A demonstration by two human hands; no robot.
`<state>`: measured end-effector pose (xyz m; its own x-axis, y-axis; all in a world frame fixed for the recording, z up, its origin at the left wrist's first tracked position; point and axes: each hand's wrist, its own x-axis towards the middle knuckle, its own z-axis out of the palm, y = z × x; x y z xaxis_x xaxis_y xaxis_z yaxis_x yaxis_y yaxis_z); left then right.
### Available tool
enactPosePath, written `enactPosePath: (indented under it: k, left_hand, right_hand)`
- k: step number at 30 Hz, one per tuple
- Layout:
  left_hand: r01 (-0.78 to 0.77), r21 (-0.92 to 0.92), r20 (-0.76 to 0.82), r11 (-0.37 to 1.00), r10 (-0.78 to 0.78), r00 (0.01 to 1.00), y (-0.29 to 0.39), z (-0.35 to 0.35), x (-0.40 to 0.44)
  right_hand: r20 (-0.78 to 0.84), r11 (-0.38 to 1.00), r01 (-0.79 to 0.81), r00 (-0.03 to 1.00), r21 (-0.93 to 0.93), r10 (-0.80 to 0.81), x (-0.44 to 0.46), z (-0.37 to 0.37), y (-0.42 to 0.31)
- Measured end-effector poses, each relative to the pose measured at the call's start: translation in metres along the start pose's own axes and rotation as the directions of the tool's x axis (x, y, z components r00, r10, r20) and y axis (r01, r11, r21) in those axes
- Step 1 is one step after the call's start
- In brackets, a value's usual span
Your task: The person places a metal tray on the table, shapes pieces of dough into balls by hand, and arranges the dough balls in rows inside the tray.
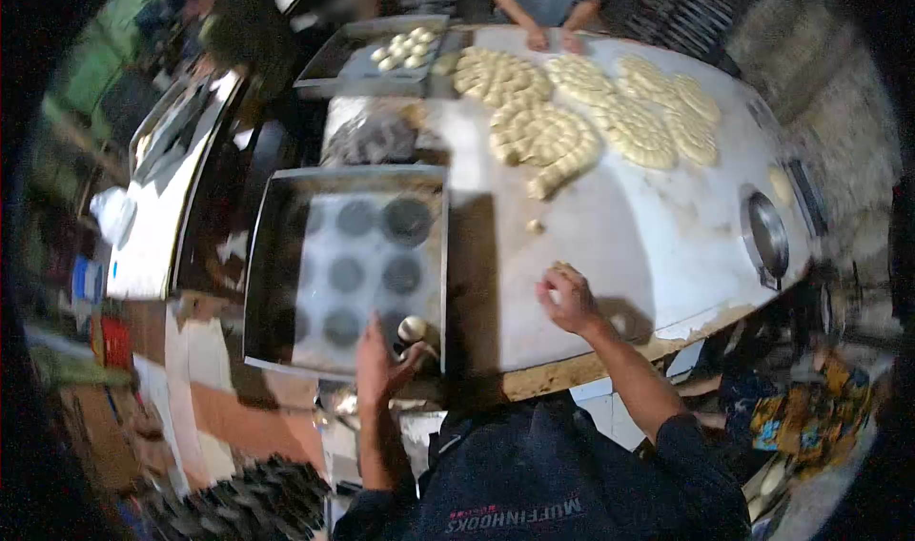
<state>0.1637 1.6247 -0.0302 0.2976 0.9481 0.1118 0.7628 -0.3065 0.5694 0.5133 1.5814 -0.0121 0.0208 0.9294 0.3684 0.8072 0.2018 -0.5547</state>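
Observation:
A pale round dough ball point(412, 329) sits at the near right corner of a large metal tray point(272, 255). Around its left and lower sides is my left hand point(384, 362), thumb and fingers spread apart; contact with the ball is hard to judge. My right hand point(569, 303) is over the white tabletop point(600, 245), fingers curled and slightly blurred. What lies under or inside those fingers is hidden. Just beyond it rests a small dough piece point(536, 226). Farther off lie coiled rows of cut dough point(543, 141).
More dough coils point(629, 126) spread across the far right. A second tray point(329, 60) holds several dough balls point(405, 48). A round metal pan point(765, 236) stands at the right edge. Another person's hands point(555, 40) rest at the far edge. Crumpled plastic point(372, 139) lies between the trays.

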Motion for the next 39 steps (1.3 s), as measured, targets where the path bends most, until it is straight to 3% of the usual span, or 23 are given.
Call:
enactPosePath:
  k: [5,6,7,8,9,11,15,16,18,19,21,23,25,27,29,30,32,34,35,36,37,38,39]
  left_hand:
    - [0.019,-0.335,0.139,0.942,0.029,0.99,0.132,0.008,0.094]
    - [-0.123,-0.521,0.134,0.844,0.223,0.966,0.135,0.043,0.122]
    - [0.03,-0.632,0.342,0.774,0.244,0.908,0.145,0.071,0.155]
    - [0.049,-0.64,0.412,0.767,0.288,0.865,0.162,0.096,0.185]
    - [0.071,-0.512,0.481,0.856,0.217,0.85,0.168,0.132,0.22]
    - [-0.016,-0.231,0.228,0.973,0.07,0.971,0.169,0.208,0.266]
    - [-0.278,0.353,-0.139,0.893,0.344,0.928,0.177,0.306,0.291]
    - [-0.011,0.028,-0.185,1.0,0.016,0.983,0.208,0.308,0.29]
    - [0.269,-0.27,-0.119,0.924,-0.31,0.943,0.256,0.291,0.273]
    - [0.112,-0.216,-0.106,0.97,-0.138,0.985,0.266,0.282,0.262]
    - [-0.056,-0.162,-0.077,0.985,0.044,0.996,0.261,0.281,0.248]
    - [0.126,0.031,0.176,0.992,-0.13,0.976,0.222,0.285,0.226]
    - [0.076,0.174,0.145,0.982,-0.102,0.984,0.221,0.273,0.18]
    - [-0.031,0.126,0.242,0.992,0.0,0.97,0.209,0.256,0.132]
    - [0.132,-0.238,0.27,0.962,-0.064,0.961,0.196,0.244,0.089]
    - [0.117,-0.247,0.273,0.962,-0.047,0.961,0.199,0.228,0.076]
    - [0.081,-0.275,0.249,0.958,-0.011,0.968,0.214,0.192,0.05]
    - [-0.101,-0.313,0.191,0.945,0.166,0.968,0.207,0.175,0.03]
    - [-0.257,-0.328,0.118,0.909,0.31,0.943,0.205,0.171,0.021]
    - [-0.17,-0.417,0.14,0.893,0.248,0.959,0.209,0.171,0.009]
    - [-0.514,-0.103,0.072,0.851,0.522,0.85,0.22,0.159,0.003]
    - [-0.488,-0.276,0.137,0.828,0.536,0.833,0.237,0.14,-0.006]
    - [-0.368,-0.504,0.179,0.781,0.512,0.84,0.238,0.141,-0.009]
  right_hand:
    - [-0.28,0.859,-0.487,0.812,0.16,0.512,-0.087,-0.037,0.13]
    - [-0.326,0.852,-0.458,0.789,0.252,0.52,-0.109,-0.032,0.15]
    - [-0.373,0.845,-0.414,0.766,0.338,0.524,-0.119,-0.033,0.171]
    - [-0.363,0.899,-0.408,0.823,0.158,0.438,-0.116,-0.063,0.157]
    - [-0.286,0.835,-0.47,0.79,0.288,0.543,-0.126,-0.068,0.164]
    - [-0.467,0.854,-0.305,0.735,0.421,0.492,-0.133,-0.065,0.173]
    - [-0.39,0.814,-0.332,0.75,0.477,0.534,-0.127,-0.083,0.18]
    - [-0.343,0.757,-0.282,0.761,0.589,0.551,-0.126,-0.083,0.182]
    - [-0.307,0.645,-0.266,0.71,0.716,0.634,-0.118,-0.086,0.18]
    - [-0.288,0.584,-0.251,0.681,0.772,0.673,-0.114,-0.087,0.179]
    - [-0.473,0.874,-0.287,0.752,0.392,0.459,-0.115,-0.082,0.192]
    - [-0.453,0.831,-0.287,0.73,0.477,0.512,-0.109,-0.088,0.189]
    - [-0.498,0.819,-0.261,0.687,0.511,0.529,-0.103,-0.085,0.192]
    - [-0.524,0.805,-0.258,0.646,0.535,0.555,-0.104,-0.066,0.205]
    - [-0.564,0.88,-0.278,0.684,0.386,0.464,-0.1,-0.067,0.211]
    - [-0.577,0.883,-0.279,0.676,0.376,0.459,-0.098,-0.065,0.21]
    - [-0.422,0.768,-0.366,0.672,0.526,0.609,-0.097,-0.066,0.204]
    - [-0.137,0.718,-0.373,0.829,0.587,0.543,-0.102,-0.058,0.179]
    - [0.209,0.581,-0.333,0.94,0.743,0.271,-0.104,-0.033,0.191]
    - [0.221,0.202,-0.251,0.962,0.947,0.163,-0.117,-0.018,0.15]
    - [0.429,0.278,-0.489,0.867,0.827,0.253,-0.115,-0.035,0.091]
    - [0.321,0.51,-0.407,0.913,0.758,0.252,-0.116,-0.029,0.061]
    - [0.11,0.49,-0.234,0.957,0.84,0.268,-0.119,-0.026,0.035]
